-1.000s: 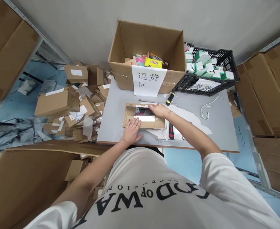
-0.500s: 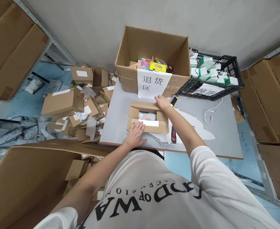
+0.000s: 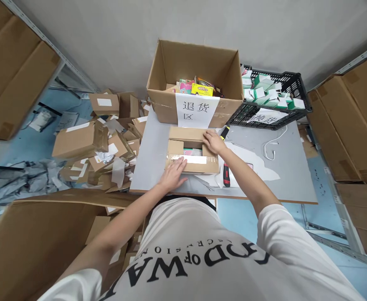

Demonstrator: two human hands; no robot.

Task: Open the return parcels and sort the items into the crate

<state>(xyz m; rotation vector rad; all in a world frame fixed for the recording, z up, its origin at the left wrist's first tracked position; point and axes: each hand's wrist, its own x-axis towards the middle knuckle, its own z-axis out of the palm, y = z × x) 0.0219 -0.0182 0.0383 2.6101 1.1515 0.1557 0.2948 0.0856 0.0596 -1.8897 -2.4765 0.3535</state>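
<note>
Your left hand [image 3: 172, 175] lies flat, fingers spread, pinning the small carton [image 3: 192, 151] at frame center to the worktop [image 3: 283, 175] while your right hand [image 3: 214, 142], fingers open, presses its far flap back.

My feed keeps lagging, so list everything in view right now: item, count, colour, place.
small carton: one, brown, flaps open, table middle
table: one, grey
large carton: one, brown, white paper sign, table's far edge
crate: one, black, green-white boxes inside, far right
utility knife: one, red-black, right of small carton
cable: one, white, table right
discarded cartons: many, brown, floor left
left hand: on small carton's near flap
right hand: fingers on far right flap
</note>
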